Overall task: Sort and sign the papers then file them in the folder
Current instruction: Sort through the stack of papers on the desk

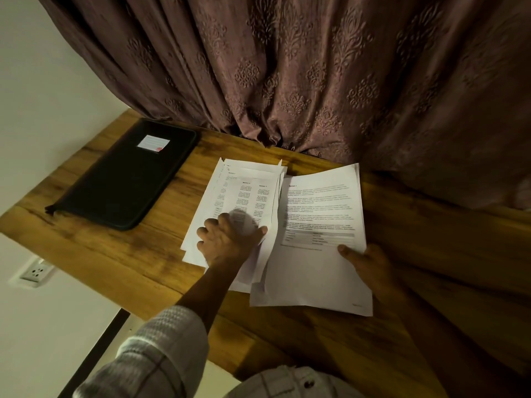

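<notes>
White printed sheets are lying fanned under my left hand (227,242), fingers splayed apart and pressing down on the pile (247,193). My right hand (370,268) is pinching one sheet (316,271), thumb on top, just right of the left thumb. I'm judging we're mid-sort: no pen in view, nothing signed afaict, filing not begun. The black folder (129,173) is lying closed, well left of the fingers, w/ a label on its cover, on the wood table (115,254).

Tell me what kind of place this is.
Probably a home study or small office: a wooden desk against a patterned curtain, a wall socket, and papers beside a black folder.
</notes>
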